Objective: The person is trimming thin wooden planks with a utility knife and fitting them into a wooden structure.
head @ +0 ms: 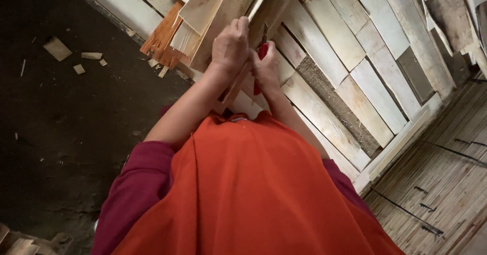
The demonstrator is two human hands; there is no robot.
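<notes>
My left hand point(231, 44) is closed around a thin pale wooden strip point(259, 1) that runs from the top of the view down between both hands. Pressed against it, my right hand point(267, 68) grips a red-handled knife point(262, 51); the narrow blade points up along the strip beside my left fingers. Both hands are held close together over a stack of pale boards point(203, 6). My orange garment and maroon sleeves fill the lower part of the view.
A platform of rough pale planks point(350, 57) lies under and right of the hands. An orange-brown board point(163, 34) sticks out at its left edge. The dark earth floor point(66, 123) on the left has wood scraps point(57, 48). A woven bamboo mat point(446, 174) is at lower right.
</notes>
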